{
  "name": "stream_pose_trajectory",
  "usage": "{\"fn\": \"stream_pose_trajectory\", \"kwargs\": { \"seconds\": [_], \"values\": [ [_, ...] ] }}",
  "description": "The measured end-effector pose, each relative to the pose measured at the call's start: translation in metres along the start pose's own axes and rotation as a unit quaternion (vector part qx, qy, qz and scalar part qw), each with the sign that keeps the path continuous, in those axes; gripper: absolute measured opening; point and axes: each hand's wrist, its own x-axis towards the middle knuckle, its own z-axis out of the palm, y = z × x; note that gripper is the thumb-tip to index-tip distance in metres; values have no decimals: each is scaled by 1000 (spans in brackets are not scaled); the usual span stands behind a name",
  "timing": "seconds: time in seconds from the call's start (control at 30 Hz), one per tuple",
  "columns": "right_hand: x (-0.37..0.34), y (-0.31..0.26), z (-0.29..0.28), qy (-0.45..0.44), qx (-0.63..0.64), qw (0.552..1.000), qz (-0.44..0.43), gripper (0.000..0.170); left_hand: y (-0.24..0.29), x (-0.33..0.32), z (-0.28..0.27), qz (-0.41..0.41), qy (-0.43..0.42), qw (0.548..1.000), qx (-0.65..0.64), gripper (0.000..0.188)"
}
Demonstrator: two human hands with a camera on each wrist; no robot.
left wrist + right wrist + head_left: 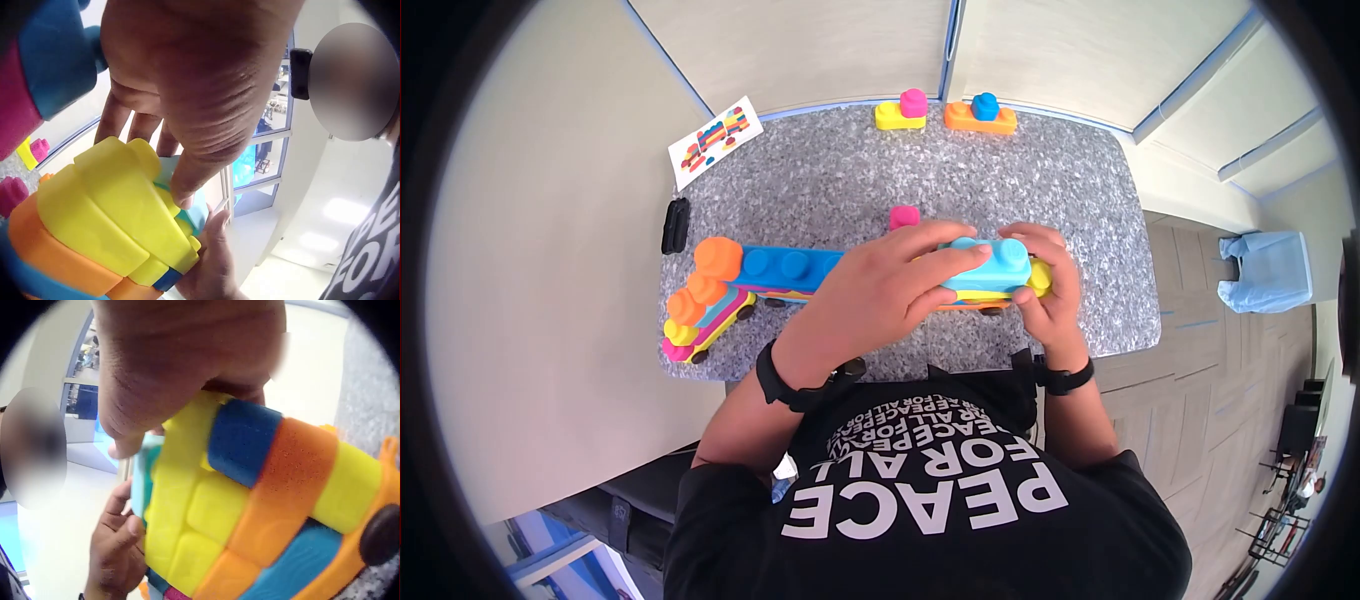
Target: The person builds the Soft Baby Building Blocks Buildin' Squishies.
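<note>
A light blue toy building block (988,268) sits on top of a stack of yellow, orange and blue blocks on wheels. My left hand (887,278) pinches this block, fingers over its top and thumb (187,181) at its side. Around the right end of the stack, my right hand (1055,290) grips the yellow block (178,481), its thumb near the light blue block's corner. Below the yellow layer, orange (284,481) and dark blue (244,440) blocks show in the right wrist view. The left hand partly hides the stack in the head view.
Left of the hands stand a blue-topped block car (785,266) and a tall orange block (718,258), with a sloping block row (700,310). A pink block (904,216) lies behind the hands. Two small block pairs, yellow-pink (900,115) and orange-blue (980,117), stand at the far edge, a picture card (715,143) at far left.
</note>
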Motion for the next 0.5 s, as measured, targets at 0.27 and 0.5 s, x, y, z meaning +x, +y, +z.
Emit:
{"fn": "stream_pose_trajectory", "kwargs": {
  "seconds": [0.27, 0.5],
  "values": [
    [-3, -8, 7, 12, -48, 999, 4, 48, 1, -1, -1, 14, 16, 1000, 22, 47],
    [-7, 1, 10, 19, 17, 1000, 5, 46, 0, -5, 2, 26, 15, 1000, 6, 47]
  ]
}}
